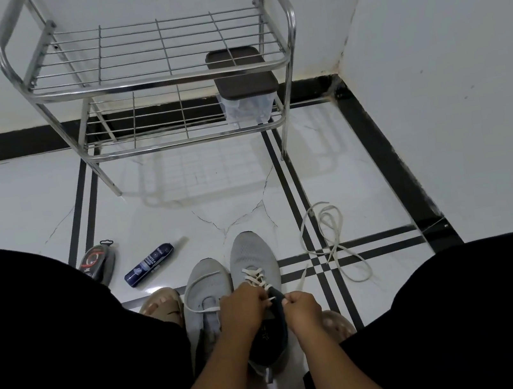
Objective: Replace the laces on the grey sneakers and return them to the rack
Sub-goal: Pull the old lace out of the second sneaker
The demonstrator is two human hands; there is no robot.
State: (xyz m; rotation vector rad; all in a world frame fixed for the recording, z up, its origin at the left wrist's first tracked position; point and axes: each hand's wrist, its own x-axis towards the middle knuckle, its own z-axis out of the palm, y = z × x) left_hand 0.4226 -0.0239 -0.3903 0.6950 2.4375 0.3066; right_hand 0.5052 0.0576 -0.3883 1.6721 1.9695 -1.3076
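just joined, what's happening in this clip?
A seated person is lacing the right grey sneaker on the floor: the left hand and right hand each pinch a lace end near its tongue. The left sneaker has only a loose lace across it. Another lace lies on the tiles. The metal rack holds no shoes.

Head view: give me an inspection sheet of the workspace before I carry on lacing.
Surface: white tiled floor with black stripes and hairline cracks.
Job's things: right sneaker partly laced; left sneaker with a lace draped loosely; metal rack standing behind.
Clutter: loose lace, spray bottle, packaged item, lidded box on the rack's lower shelf.
Hands: left hand and right hand pinch lace at the right sneaker's tongue.
Cables: nothing seen.
Surroundings: white walls, room corner.
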